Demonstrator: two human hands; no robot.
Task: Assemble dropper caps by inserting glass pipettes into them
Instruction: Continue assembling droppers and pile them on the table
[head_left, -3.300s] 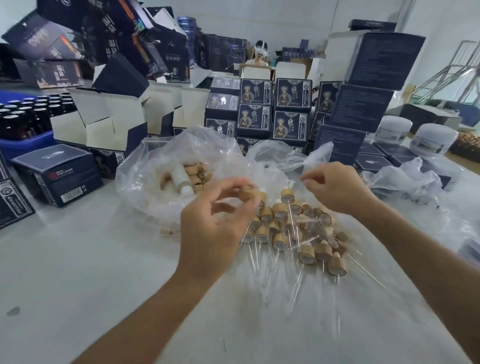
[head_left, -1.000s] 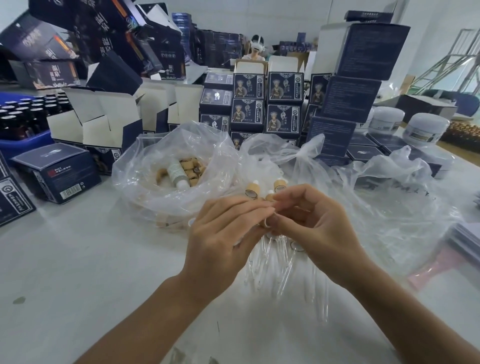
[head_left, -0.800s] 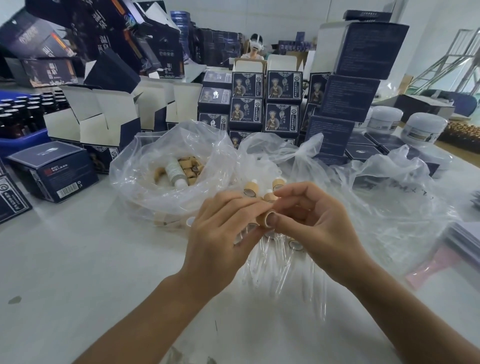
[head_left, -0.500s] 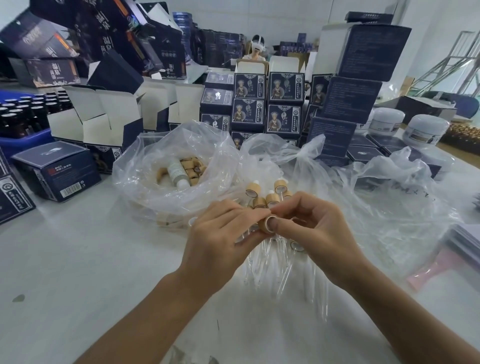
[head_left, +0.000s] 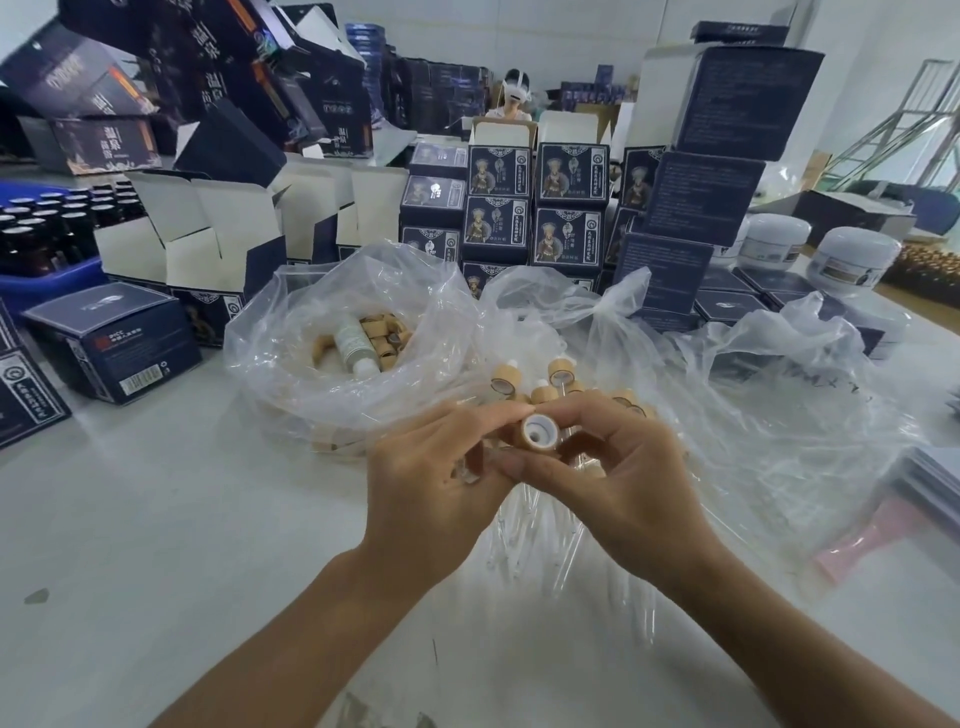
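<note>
Pinching a cap (head_left: 536, 432) between both hands, left hand (head_left: 436, 483) and right hand (head_left: 618, 478), open end facing near, above the pipettes (head_left: 524, 535). Probably needing a pipette lined up next.

We see a white tabletop (head_left: 156, 545) bearing clear plastic bags (head_left: 332, 332), stacked dark blue boxes (head_left: 530, 208), white jars (head_left: 852, 260) and a blue crate (head_left: 47, 280).

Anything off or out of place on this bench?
One oddity: a white bottle lies tilted among the loose caps in the left plastic bag, the only non-cap item there. Nothing looks spilled or broken.
</note>
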